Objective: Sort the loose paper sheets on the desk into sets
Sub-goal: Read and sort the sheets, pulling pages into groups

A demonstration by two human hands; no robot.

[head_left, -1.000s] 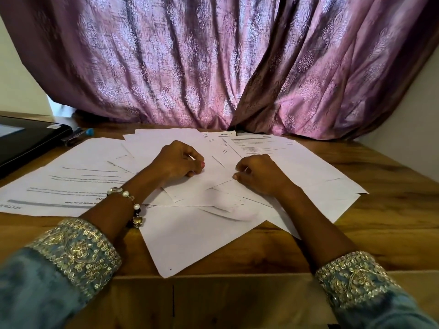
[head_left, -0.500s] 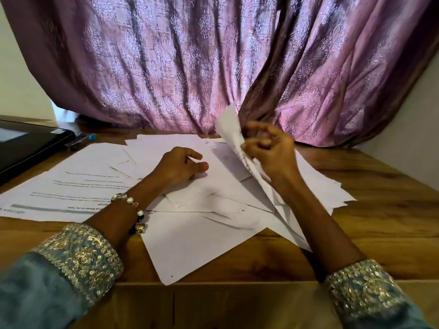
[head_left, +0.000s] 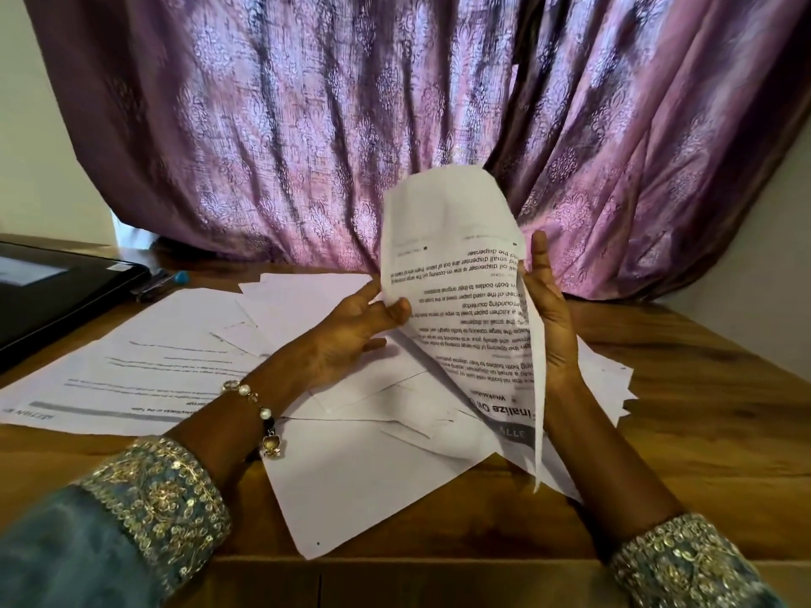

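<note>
— How do we hold it?
— Our left hand (head_left: 351, 326) pinches the curled white printed paper sheet (head_left: 461, 300) at its left edge; our right hand (head_left: 550, 318), fingers straight, props its back.
— Where?
— Raised above the scattered thin white sheets (head_left: 360, 454) on the grained wooden surface (head_left: 702, 432).

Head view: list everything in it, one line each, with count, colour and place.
lifted sheet: one, white with black print that reads upside down, held up over the desk, curling at the top
loose sheets: many, exact count unclear, white, overlapping across the desk
desk: one, brown wood
laptop: one, black, closed, far left
pens: count unclear, dark and blue, beside the laptop
curtain: purple patterned, behind the desk
bracelet: one, pearl beads, left wrist
left hand: pinches the lifted sheet's left edge
right hand: fingers straight along its right edge
</note>
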